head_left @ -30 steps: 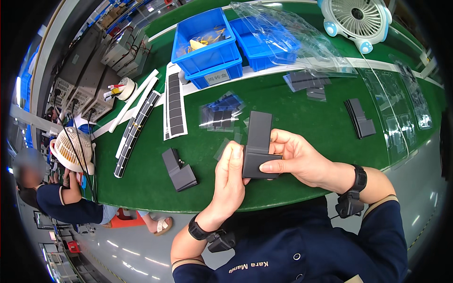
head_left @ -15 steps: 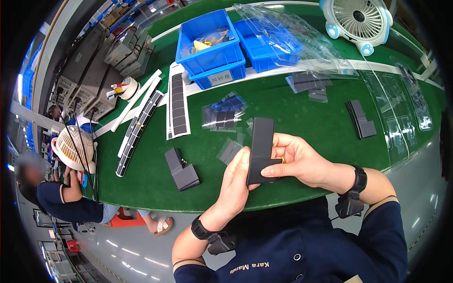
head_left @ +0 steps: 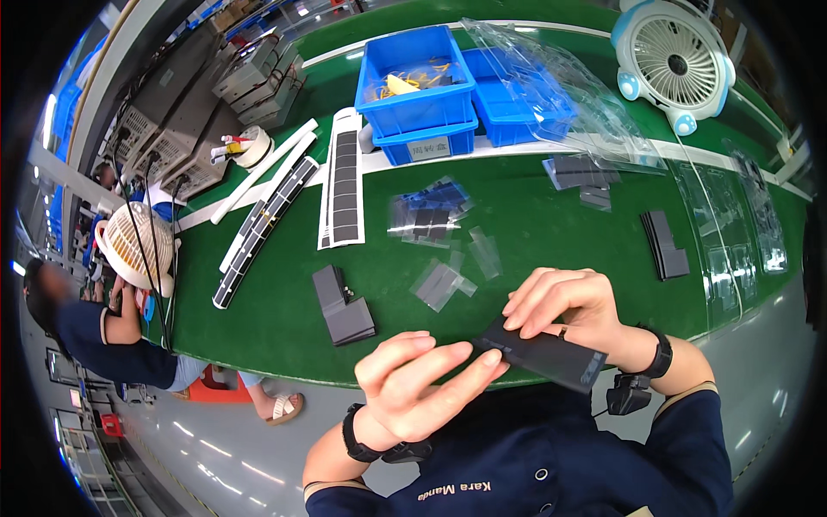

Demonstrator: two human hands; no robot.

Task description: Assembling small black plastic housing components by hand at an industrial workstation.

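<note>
Flat black rectangular piece [head_left: 556, 360] over near edge of green tabletop [head_left: 568, 241], tilted; right hand [head_left: 573, 303] curled over its upper edge, gripping it. Left hand [head_left: 409, 392], fingers loosely extended, fingertips at its left end; can't tell if pinching. From piece: stepped black stack [head_left: 346, 319] at 9 o'clock, clear film pieces with dark patches [head_left: 441, 283] at 10, stacked blue plastic bins [head_left: 419, 112] at 11.

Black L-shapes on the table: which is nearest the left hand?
The left L-shape, just beyond the left hand; the right L-shape lies farther away.
</note>
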